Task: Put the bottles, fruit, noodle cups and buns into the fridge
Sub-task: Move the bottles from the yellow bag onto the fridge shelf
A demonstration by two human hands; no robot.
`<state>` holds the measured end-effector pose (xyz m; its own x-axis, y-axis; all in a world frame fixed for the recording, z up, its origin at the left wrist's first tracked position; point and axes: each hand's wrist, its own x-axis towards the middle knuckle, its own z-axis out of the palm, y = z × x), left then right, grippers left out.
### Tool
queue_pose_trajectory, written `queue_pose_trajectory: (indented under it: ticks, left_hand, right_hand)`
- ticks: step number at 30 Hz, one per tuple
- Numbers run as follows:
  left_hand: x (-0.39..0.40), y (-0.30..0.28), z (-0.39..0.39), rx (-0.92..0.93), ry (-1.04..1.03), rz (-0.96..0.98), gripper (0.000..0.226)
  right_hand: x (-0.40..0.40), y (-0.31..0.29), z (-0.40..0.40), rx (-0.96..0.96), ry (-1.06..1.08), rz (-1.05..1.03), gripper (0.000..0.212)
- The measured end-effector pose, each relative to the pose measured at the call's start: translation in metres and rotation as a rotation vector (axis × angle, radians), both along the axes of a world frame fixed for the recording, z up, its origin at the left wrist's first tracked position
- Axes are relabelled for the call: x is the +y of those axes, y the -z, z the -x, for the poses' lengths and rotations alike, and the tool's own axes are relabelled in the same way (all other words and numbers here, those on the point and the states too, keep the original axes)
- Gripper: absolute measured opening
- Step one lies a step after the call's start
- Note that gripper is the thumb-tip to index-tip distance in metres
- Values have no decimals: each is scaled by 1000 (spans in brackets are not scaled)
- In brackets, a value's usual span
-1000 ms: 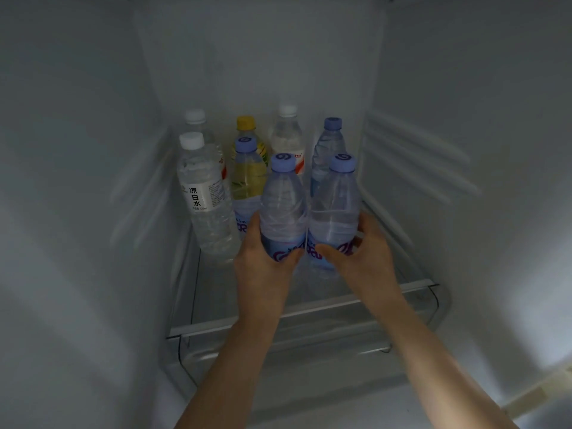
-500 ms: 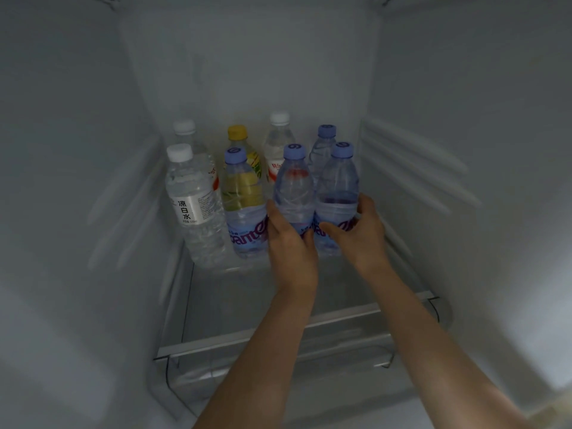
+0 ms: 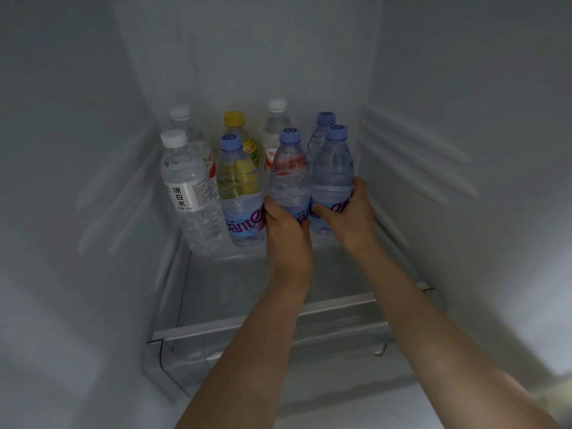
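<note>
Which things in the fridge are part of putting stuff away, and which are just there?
Part of the job:
- left hand gripping a blue-capped bottle
- right hand gripping another blue-capped bottle
- bottles already stood at the back: yellow-capped bottle, white-capped bottle
- glass shelf

Just there:
- ribbed side wall
- drawer below

My left hand [image 3: 286, 233] and right hand [image 3: 346, 212] have carried two blue-capped bottles [image 3: 332, 168] toward twelve o'clock, now standing upright beside the back rows on the glass shelf [image 3: 247, 289].
</note>
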<state>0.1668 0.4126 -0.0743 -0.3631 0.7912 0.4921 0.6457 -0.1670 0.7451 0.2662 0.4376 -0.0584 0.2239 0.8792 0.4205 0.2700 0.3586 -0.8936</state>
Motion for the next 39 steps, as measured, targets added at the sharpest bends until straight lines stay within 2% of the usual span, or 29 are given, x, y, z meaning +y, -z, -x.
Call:
queue_pose_trajectory:
  ticks: [2,7,9,11,15,22,28,32,39]
  left_hand:
    - [-2,-2,1,-28,-4,24,59]
    - [-9,-10,17,-34,-20,41,26]
    - [-14,-12,25,-44,-7,56,20]
    - [-25,-12,28,-69,34,55,17]
    - [-54,-7,29,-67,85,32,17]
    - [-135,8,33,-110,180,20,19]
    - [-225,33,49,-95,308,167,19]
    - [-291,57,56,-76,419,199,21]
    - [-395,106,43,-90,671,406,23]
  right_hand:
    - [-3,-2,1,-8,-3,-5,49]
    - [0,3,0,-85,-21,60,18]
    - [-7,7,1,-109,6,124,33]
    - [-20,11,2,-87,4,137,43]
    - [-58,17,1,-4,18,171,41]
    - [-151,27,-8,-119,75,194,35]
    - [-264,39,1,-148,162,110,26]
    - [-339,64,4,-141,203,181,28]
    - [-468,100,-5,-128,294,367,27]
